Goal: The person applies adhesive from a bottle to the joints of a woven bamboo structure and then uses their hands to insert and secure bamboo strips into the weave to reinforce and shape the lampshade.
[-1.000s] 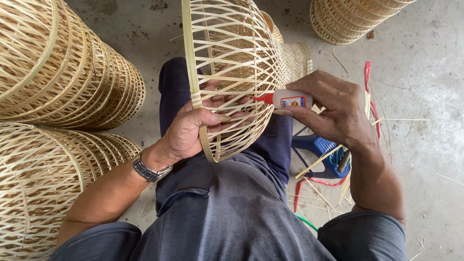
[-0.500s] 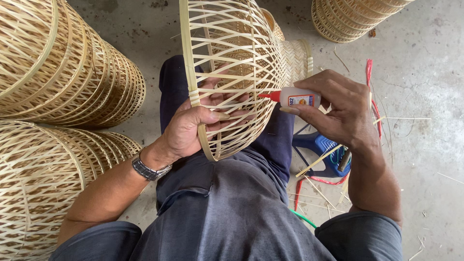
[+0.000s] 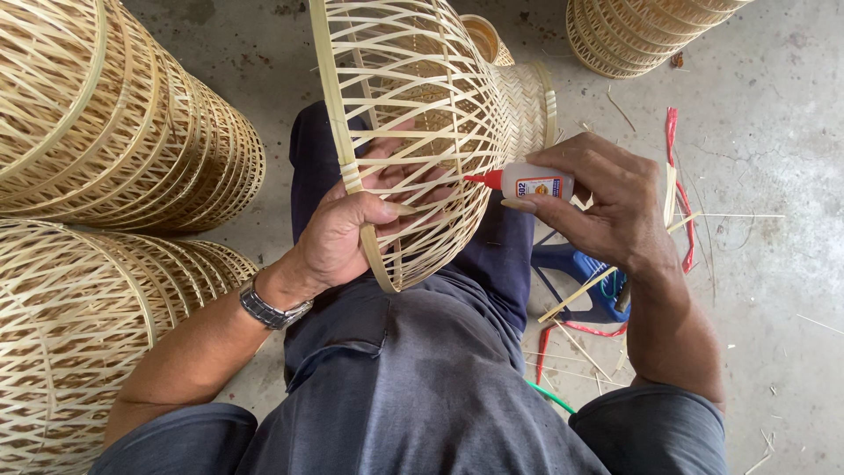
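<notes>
I see my left hand (image 3: 347, 233) gripping the woven basket (image 3: 413, 132) rim; my right hand (image 3: 607, 198) pinches a glue bottle (image 3: 527, 182), its tip touching the basket's right side.

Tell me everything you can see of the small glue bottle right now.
The glue bottle is small, of whitish translucent plastic, with a red pointed nozzle and a coloured label. It lies about level, nozzle to the picture's left, its tip against the outer strips of the woven bamboo basket. The right hand pinches it between thumb and fingers, covering its back end. The left hand grips the basket's rim nearby and does not touch the bottle.
</notes>
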